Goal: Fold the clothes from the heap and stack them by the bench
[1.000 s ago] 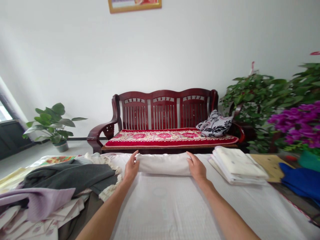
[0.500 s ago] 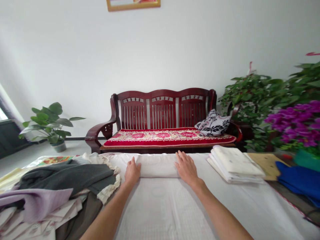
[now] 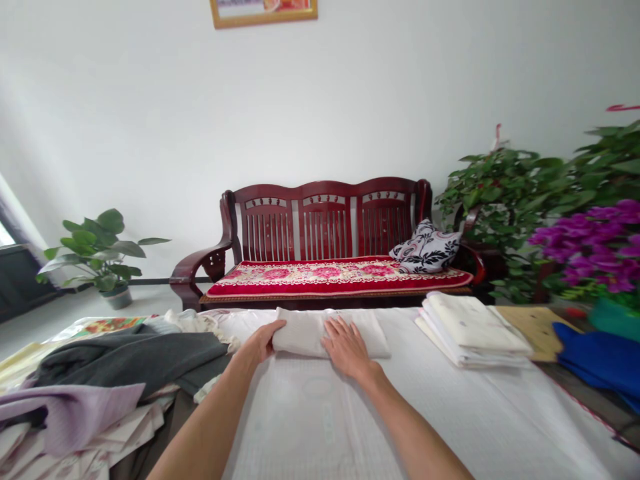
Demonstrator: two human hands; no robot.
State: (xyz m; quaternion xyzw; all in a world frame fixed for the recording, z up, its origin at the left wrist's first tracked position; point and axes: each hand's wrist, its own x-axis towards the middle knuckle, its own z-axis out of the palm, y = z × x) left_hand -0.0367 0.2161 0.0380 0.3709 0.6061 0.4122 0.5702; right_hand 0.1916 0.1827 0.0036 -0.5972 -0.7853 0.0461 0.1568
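Pressing a folded white cloth (image 3: pixel 306 335) flat: left hand (image 3: pixel 261 341) clamps its end; right hand (image 3: pixel 345 347) lies on top, fingers apart; further folding needs both ends gripped.

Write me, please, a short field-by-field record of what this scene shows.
Left hand: grips the left end of the folded white cloth
Right hand: flat on top of the same cloth
Surface: white sheet under the cloth
Left side: grey garment on a heap of loose clothes
Right side: stack of folded cloths
Background: red wooden bench
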